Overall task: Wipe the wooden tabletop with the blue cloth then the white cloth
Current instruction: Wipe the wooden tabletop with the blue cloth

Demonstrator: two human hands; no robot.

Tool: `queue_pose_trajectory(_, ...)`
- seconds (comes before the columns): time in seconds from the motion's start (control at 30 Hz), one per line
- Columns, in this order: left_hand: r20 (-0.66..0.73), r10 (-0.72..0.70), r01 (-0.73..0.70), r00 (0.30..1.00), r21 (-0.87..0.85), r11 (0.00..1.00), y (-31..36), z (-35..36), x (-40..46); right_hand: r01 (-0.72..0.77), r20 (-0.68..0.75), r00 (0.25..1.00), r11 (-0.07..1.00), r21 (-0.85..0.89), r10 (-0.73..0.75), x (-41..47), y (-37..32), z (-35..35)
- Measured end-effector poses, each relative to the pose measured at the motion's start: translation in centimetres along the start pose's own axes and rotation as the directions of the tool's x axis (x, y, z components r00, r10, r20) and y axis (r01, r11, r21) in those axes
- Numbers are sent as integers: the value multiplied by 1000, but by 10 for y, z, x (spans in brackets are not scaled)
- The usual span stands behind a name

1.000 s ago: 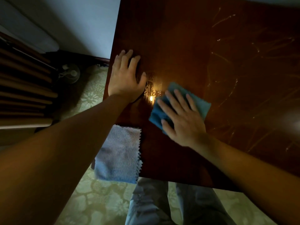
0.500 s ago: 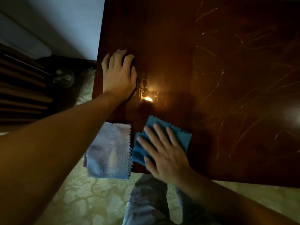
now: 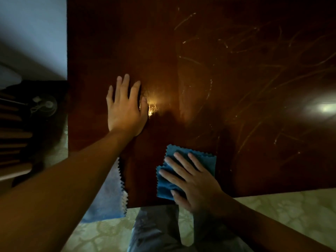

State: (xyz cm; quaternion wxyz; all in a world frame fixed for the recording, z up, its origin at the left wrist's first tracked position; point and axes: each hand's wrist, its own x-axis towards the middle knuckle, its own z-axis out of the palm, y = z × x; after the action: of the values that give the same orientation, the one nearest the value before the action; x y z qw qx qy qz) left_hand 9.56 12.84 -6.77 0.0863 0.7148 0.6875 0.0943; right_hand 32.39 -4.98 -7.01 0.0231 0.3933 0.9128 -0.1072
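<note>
The dark reddish-brown wooden tabletop (image 3: 209,60), streaked with pale smears on its right half, fills most of the view. A pale bluish-white cloth with a zigzag edge (image 3: 109,195) hangs over its near left edge, partly hidden by the left forearm. The folded, zigzag-edged blue cloth (image 3: 205,159) lies on the tabletop near the front edge. The right hand (image 3: 194,184) presses it flat with straight, spread fingers. The left hand (image 3: 125,110) rests palm-down on the bare wood, fingers extended, holding nothing.
</note>
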Motion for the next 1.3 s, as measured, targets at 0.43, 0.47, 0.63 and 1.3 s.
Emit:
queue_pose_trajectory(0.43, -25, -3, 3, 1000, 3, 1000, 1, 1, -2, -148, -82, 985, 989, 27, 149, 41, 72, -20)
queue_pose_trajectory(0.47, -22, -2, 2, 1000, 3, 1000, 2, 1, -2, -158, -77, 984, 987, 30, 160, 37, 67, -18)
queue_pose_trajectory(0.63, -14, -10, 10, 1000, 15, 1000, 2, -1, 0, -25, -29, 999, 999, 29, 26, 1, 20, 1)
queue_pose_trajectory(1.3, -38, 6, -5, 999, 24, 1000, 2, 1, -2, -100, -83, 992, 995, -4, 99, 97, 120, -33)
